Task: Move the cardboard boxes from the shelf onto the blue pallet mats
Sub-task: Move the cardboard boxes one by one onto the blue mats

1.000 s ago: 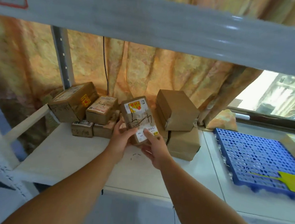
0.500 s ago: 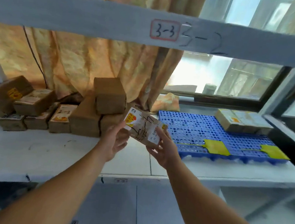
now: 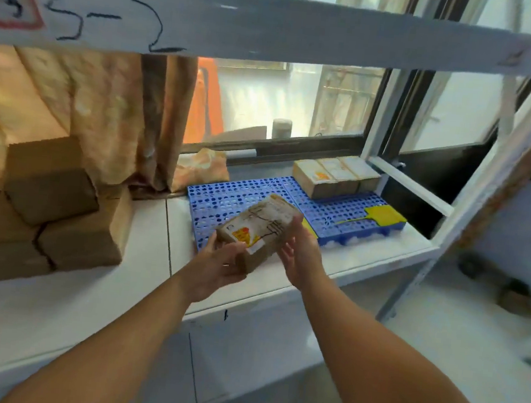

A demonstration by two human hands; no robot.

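Head view, left to right. At far left a stack of plain brown cardboard boxes (image 3: 49,195) stands on the white shelf board (image 3: 55,318), in front of a patterned orange-beige curtain (image 3: 105,113).

Across the top runs a white upper shelf beam (image 3: 304,34) with "3-2" handwritten on it.

At centre the left hand (image 3: 216,267) grips the near end of a small brown cardboard box with a white and yellow label (image 3: 262,226). The thumb lies over the near top edge and the fingers curl round the left side and underneath.

This box is held tilted, far end higher, over the front edge of the left blue perforated plastic pallet mat (image 3: 213,200). Whether its underside touches the mat cannot be told.

The right hand (image 3: 301,259) lies flat against the right side of the box. Its fingers are straight and close together, pressing rather than curling round it.

A second blue perforated mat (image 3: 343,211) adjoins the first on the right. At its back edge, a row of three labelled cardboard boxes (image 3: 333,178) sits side by side, touching one another, just under the window frame.

A yellow plastic fly swatter (image 3: 381,215) lies flat on the front right part of this mat, well apart from the three boxes. A further patch of yellow shows on the mat behind the right hand, mostly hidden.
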